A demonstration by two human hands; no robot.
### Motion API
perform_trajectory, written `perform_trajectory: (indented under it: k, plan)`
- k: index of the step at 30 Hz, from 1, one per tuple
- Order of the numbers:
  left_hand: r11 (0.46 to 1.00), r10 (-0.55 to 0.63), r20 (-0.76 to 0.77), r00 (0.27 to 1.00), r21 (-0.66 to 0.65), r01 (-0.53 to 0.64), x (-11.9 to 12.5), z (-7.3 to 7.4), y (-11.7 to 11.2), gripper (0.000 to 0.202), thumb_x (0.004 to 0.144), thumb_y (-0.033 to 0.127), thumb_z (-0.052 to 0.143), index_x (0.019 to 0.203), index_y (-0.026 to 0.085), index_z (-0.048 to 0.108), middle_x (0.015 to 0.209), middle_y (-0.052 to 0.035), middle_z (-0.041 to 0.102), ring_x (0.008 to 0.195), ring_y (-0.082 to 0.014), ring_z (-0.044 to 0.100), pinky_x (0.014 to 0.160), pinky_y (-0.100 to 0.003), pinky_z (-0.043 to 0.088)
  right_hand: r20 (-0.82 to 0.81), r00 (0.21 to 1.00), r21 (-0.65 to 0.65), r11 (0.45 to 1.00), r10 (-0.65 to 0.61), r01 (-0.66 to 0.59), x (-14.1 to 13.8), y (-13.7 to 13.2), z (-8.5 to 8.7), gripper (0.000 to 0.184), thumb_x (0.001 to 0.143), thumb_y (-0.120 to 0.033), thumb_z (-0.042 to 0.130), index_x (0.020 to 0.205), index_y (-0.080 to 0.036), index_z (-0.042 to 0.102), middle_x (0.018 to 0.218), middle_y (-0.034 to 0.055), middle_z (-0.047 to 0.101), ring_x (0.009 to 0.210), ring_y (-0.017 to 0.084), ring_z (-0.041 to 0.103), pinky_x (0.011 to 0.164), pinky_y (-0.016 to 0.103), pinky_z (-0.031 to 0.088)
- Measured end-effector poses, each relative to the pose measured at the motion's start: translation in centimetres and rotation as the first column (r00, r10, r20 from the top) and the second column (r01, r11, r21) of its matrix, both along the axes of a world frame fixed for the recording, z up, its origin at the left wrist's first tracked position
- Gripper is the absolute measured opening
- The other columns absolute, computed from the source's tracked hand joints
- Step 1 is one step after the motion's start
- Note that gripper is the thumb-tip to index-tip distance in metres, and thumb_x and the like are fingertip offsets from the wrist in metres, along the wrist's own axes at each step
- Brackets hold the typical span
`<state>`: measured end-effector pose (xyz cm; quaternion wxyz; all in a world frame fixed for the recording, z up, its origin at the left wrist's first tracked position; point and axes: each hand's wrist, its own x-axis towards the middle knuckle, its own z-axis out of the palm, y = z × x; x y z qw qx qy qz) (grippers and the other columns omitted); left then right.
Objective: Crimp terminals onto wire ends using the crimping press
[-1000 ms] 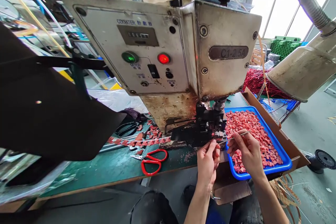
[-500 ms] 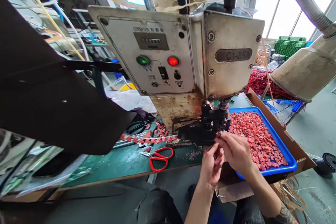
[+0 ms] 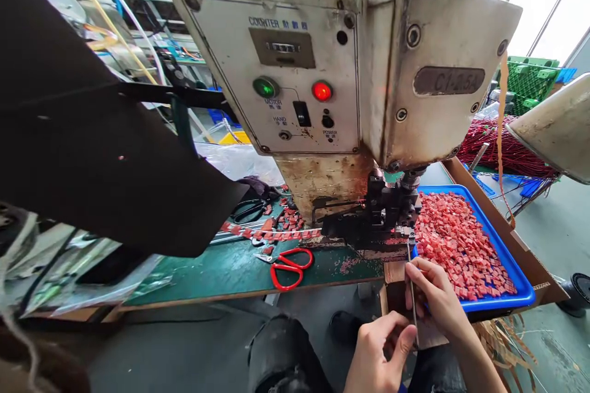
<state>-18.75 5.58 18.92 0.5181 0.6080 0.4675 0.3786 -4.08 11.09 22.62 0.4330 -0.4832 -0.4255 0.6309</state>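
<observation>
A thin, straight greyish strand (image 3: 413,307), perhaps a wire, runs down from the working head (image 3: 391,206) of the press machine (image 3: 318,67). My right hand (image 3: 436,295) pinches it just below the machine. Lower down, my left hand (image 3: 382,353) has thumb and forefinger closed round its bottom part. Its upper end is at the small metal piece under the head. Beside my right hand, a blue tray (image 3: 502,304) holds many small red pieces (image 3: 461,242). A strip of red pieces (image 3: 271,234) leads into the machine from the left.
Red-handled scissors (image 3: 288,270) and black-handled scissors (image 3: 249,210) lie on the green bench (image 3: 207,276). A dark sheet (image 3: 115,153) hangs at left. The tray sits in a cardboard box (image 3: 548,285). A bundle of red wires (image 3: 498,147) lies behind it.
Both hands have come down and away from the machine head, the left one lowest. The strand between them and the head now shows at length. The view has shifted closer to the machine.
</observation>
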Motion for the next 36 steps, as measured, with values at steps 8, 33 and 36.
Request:
perform_trajectory:
  k: [8, 33, 36]
  plan:
    - [0.999, 0.039, 0.000, 0.999, 0.033, -0.039, 0.8, 0.5, -0.1, 0.043, 0.092, 0.058, 0.059, 0.072, 0.021, 0.066, 0.056, -0.0006, 0.060, 0.049, -0.0124, 0.051, 0.052, -0.023, 0.041, 0.002, 0.999, 0.009, 0.999, 0.046, -0.046, -0.5, 1.8, 0.5, 0.061, 0.074, -0.079, 0.069, 0.073, -0.021, 0.049, 0.047, -0.0052, 0.060, 0.027, 0.005, 0.038, 0.026, 0.014, 0.021]
    - [0.744, 0.184, 0.742, 0.644, -0.533, 0.402, 1.1, 2.4, 1.6, 0.046, 0.068, 0.053, 0.090, 0.082, 0.012, 0.074, 0.065, -0.0042, 0.072, 0.048, -0.0077, 0.061, 0.048, -0.017, 0.046, -0.265, 0.954, -0.092, 0.982, 0.138, -0.167, 1.2, 1.6, 0.5, 0.050, 0.067, -0.057, 0.089, 0.082, -0.012, 0.074, 0.068, 0.0044, 0.073, 0.049, 0.007, 0.056, 0.049, 0.019, 0.044]
    - [0.783, 0.116, 0.674, 0.730, -0.514, 0.350, 0.2, 3.4, 2.5, 0.059, 0.071, 0.065, 0.082, 0.093, 0.010, 0.077, 0.081, -0.0138, 0.080, 0.067, -0.0201, 0.075, 0.064, -0.028, 0.058, -0.216, 0.968, -0.095, 0.984, 0.124, -0.148, 1.6, 2.0, 0.5, 0.049, 0.064, -0.056, 0.091, 0.067, -0.014, 0.066, 0.057, 0.0008, 0.069, 0.041, 0.005, 0.047, 0.041, 0.018, 0.033]
